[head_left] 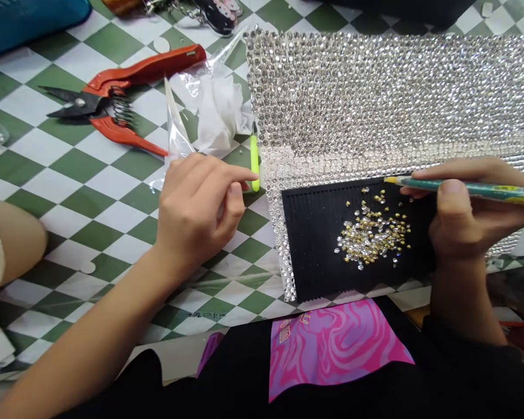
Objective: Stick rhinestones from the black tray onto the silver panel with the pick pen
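Note:
My right hand [463, 215] is closed around a green pencil [475, 189], whose yellowish tip lies over the top edge of a black tray [314, 250]. Loose gold-backed rhinestones [371, 235] are heaped in the tray. The tray rests on a sheet covered in rows of silver rhinestones [375, 93]. Left of the tray, my left hand [205, 203] hovers low with its index finger stretched to a neon yellow-green stick [254, 163]. Its thumb stays apart and the other fingers curl loosely. Whether the index finger touches the stick, I cannot tell.
Red-handled pruning shears [122, 99] lie at the upper left. Beside them are crumpled white tissue [220, 110] and clear plastic film [177, 128]. A keychain [218, 14] and a teal case [30, 23] lie along the far side. Someone's bare limb [15, 244] shows at left.

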Demonstrator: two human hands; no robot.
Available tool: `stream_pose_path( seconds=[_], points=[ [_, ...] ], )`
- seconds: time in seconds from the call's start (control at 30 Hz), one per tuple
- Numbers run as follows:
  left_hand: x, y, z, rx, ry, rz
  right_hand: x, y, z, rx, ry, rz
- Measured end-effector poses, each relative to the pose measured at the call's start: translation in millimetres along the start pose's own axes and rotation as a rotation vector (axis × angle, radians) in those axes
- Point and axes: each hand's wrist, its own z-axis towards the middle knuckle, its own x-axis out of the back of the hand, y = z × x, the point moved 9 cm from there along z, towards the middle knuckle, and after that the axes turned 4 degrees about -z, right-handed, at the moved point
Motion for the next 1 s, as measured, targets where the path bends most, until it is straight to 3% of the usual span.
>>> stream_pose_path(
  seconds=[0.17, 0.57, 0.7, 1.0],
  points=[
    [-1.0, -1.6, -0.1, 0.019, -0.006, 0.003, -2.9, -0.2, 0.3, 0.001, -0.054, -0.008],
    [-1.1, -0.9, 0.0, 0.006, -0.011, 0.004, -0.8, 0.9, 0.2, 0.007, 0.007, 0.041],
    [-1.8, -0.9, -0.4, 0.007, -0.013, 0.006, -6.8, 0.2, 0.2, 0.0, -0.063, 0.071],
    [-0.4, -1.2, -0.3, -0.006, 0.017, 0.007, -6.1, 1.3, -1.0, -0.024, -0.086, 0.063]
  ],
)
